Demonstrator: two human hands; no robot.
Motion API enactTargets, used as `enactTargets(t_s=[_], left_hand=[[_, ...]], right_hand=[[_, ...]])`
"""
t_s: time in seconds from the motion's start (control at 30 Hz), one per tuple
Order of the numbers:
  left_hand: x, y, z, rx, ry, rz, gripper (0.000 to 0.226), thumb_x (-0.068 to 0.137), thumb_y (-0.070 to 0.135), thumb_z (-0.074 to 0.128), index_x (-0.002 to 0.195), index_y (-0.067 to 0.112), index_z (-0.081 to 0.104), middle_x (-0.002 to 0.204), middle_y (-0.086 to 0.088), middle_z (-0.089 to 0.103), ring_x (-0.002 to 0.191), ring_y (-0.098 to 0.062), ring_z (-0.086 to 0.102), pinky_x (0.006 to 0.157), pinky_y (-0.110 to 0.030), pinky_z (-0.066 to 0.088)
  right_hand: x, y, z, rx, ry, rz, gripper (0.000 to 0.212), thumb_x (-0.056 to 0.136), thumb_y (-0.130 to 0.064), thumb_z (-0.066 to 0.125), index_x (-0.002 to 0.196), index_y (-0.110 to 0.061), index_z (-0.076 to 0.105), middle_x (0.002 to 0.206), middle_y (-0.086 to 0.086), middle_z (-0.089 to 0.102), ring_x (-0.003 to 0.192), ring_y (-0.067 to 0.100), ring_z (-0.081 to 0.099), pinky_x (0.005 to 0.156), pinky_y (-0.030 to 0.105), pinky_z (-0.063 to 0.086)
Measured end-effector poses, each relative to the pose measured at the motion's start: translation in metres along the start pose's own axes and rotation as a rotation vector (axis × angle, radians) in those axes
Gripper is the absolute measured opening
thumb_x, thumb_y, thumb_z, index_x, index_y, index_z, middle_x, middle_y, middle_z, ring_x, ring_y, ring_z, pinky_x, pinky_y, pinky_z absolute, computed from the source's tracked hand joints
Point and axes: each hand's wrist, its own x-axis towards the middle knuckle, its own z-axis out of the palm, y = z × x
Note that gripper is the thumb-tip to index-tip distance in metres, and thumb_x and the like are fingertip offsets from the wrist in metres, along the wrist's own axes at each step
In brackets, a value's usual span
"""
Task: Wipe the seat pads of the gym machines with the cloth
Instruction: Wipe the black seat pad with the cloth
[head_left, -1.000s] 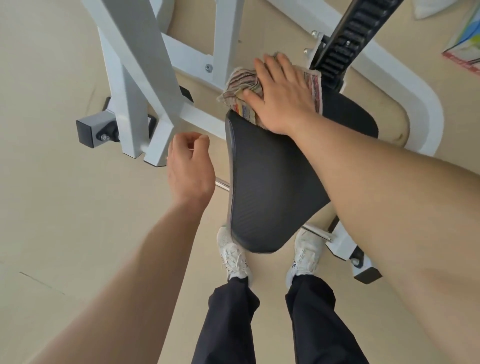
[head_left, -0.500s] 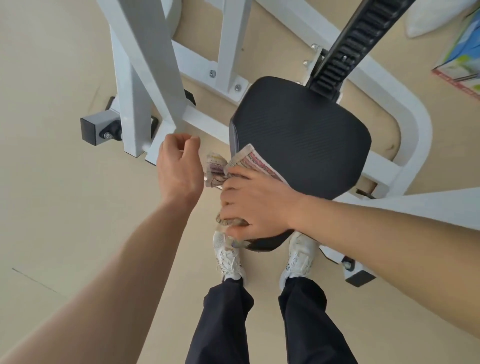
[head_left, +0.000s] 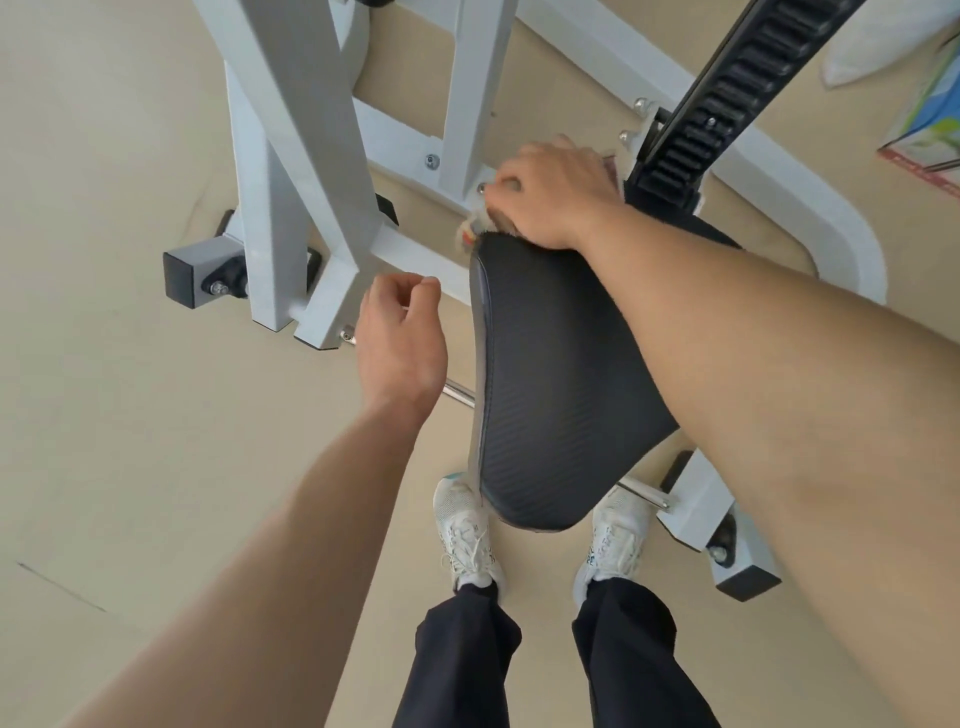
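A black ribbed seat pad (head_left: 550, 384) of a white gym machine fills the centre of the view. My right hand (head_left: 550, 192) presses a striped cloth (head_left: 470, 231) onto the pad's far edge; the cloth is almost wholly hidden under the hand, only a frayed corner shows at the left. My right forearm crosses over the pad's right side. My left hand (head_left: 402, 343) hovers beside the pad's left edge, fingers loosely curled with nothing in them, not touching the pad.
The white machine frame (head_left: 291, 156) stands left and behind the seat, with a black toothed rail (head_left: 727, 88) rising at the back right. A chrome bar (head_left: 457, 392) runs under the pad. My feet in white shoes (head_left: 467, 530) stand below it on the beige floor.
My right hand has swept the cloth from the pad's near edge back up to its far edge. The left hand has stayed beside the pad.
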Motion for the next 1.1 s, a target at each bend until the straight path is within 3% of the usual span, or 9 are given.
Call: enactTargets(t_s=[0.07, 0.13, 0.3, 0.4, 0.5, 0.6, 0.7, 0.93, 1.1], left_hand=[[-0.003, -0.001, -0.001, -0.007, -0.018, 0.003, 0.017, 0.088, 0.040, 0.046, 0.094, 0.030, 0.058, 0.104, 0.008, 0.064, 0.105, -0.017, 0.061, 0.093, -0.037, 0.047], [-0.004, -0.002, -0.003, -0.026, -0.022, -0.009, 0.013, 0.089, 0.039, 0.047, 0.092, 0.031, 0.057, 0.103, 0.009, 0.064, 0.103, -0.017, 0.062, 0.093, -0.037, 0.048], [-0.004, -0.002, -0.004, -0.023, -0.010, 0.001, 0.012, 0.092, 0.036, 0.048, 0.094, 0.031, 0.058, 0.105, 0.008, 0.065, 0.099, -0.013, 0.062, 0.091, -0.035, 0.049], [0.004, 0.008, 0.008, 0.034, -0.008, 0.080, 0.013, 0.095, 0.030, 0.050, 0.101, 0.027, 0.062, 0.110, 0.005, 0.065, 0.090, -0.003, 0.059, 0.084, -0.027, 0.046], [0.017, 0.025, 0.030, 0.204, -0.031, 0.242, 0.025, 0.093, 0.025, 0.053, 0.114, 0.025, 0.065, 0.118, 0.004, 0.062, 0.103, -0.013, 0.060, 0.094, -0.032, 0.046], [0.030, 0.044, 0.052, 0.401, -0.063, 0.330, 0.040, 0.091, 0.022, 0.051, 0.130, 0.026, 0.060, 0.130, 0.000, 0.058, 0.122, -0.022, 0.054, 0.090, -0.027, 0.036], [0.036, 0.061, 0.069, 0.510, -0.141, 0.397, 0.048, 0.091, 0.020, 0.049, 0.139, 0.027, 0.054, 0.139, 0.002, 0.055, 0.124, -0.025, 0.053, 0.089, -0.031, 0.038], [0.045, 0.085, 0.087, 0.659, -0.287, 0.583, 0.038, 0.095, 0.017, 0.046, 0.131, 0.020, 0.059, 0.141, 0.003, 0.055, 0.129, -0.024, 0.050, 0.096, -0.036, 0.042], [0.057, 0.071, 0.058, 0.562, -0.172, 0.494, 0.031, 0.091, 0.019, 0.049, 0.116, 0.025, 0.065, 0.124, 0.006, 0.065, 0.110, -0.024, 0.060, 0.084, -0.031, 0.045]], right_hand=[[-0.003, 0.000, 0.006, 0.025, 0.040, 0.156, 0.048, 0.097, -0.051, 0.029, 0.121, -0.030, 0.065, 0.132, 0.005, 0.058, 0.125, 0.032, 0.045, 0.100, 0.045, 0.032], [-0.020, -0.007, 0.013, -0.006, 0.059, 0.150, 0.051, 0.099, -0.052, 0.021, 0.131, -0.033, 0.057, 0.151, 0.005, 0.046, 0.139, 0.036, 0.035, 0.113, 0.051, 0.026], [-0.091, -0.018, 0.019, -0.044, -0.074, -0.264, 0.053, 0.103, -0.055, 0.015, 0.152, -0.042, 0.033, 0.171, -0.006, 0.003, 0.157, 0.026, -0.005, 0.124, 0.052, 0.000], [-0.078, -0.011, 0.018, -0.012, -0.058, -0.316, 0.054, 0.099, -0.063, 0.022, 0.148, -0.045, 0.038, 0.168, -0.007, 0.017, 0.156, 0.021, 0.004, 0.124, 0.048, 0.001], [-0.032, -0.002, 0.012, 0.004, 0.044, -0.134, 0.055, 0.097, -0.063, 0.032, 0.143, -0.039, 0.049, 0.156, -0.003, 0.040, 0.149, 0.024, 0.024, 0.121, 0.047, 0.014], [-0.001, 0.013, 0.002, 0.045, 0.014, 0.040, 0.053, 0.094, -0.064, 0.033, 0.125, -0.032, 0.062, 0.135, 0.003, 0.057, 0.128, 0.029, 0.047, 0.097, 0.045, 0.036], [-0.004, 0.032, -0.002, 0.107, 0.047, 0.117, 0.055, 0.097, -0.064, 0.028, 0.114, -0.025, 0.063, 0.119, 0.006, 0.065, 0.109, 0.032, 0.059, 0.080, 0.042, 0.039], [-0.046, 0.064, 0.007, 0.144, 0.149, 0.127, 0.049, 0.107, -0.044, 0.029, 0.147, -0.020, 0.044, 0.141, 0.010, 0.054, 0.131, 0.032, 0.048, 0.106, 0.043, 0.037], [-0.020, 0.030, -0.006, 0.135, 0.053, 0.106, 0.045, 0.105, -0.042, 0.029, 0.139, -0.021, 0.051, 0.141, 0.007, 0.052, 0.129, 0.031, 0.047, 0.101, 0.045, 0.036]])
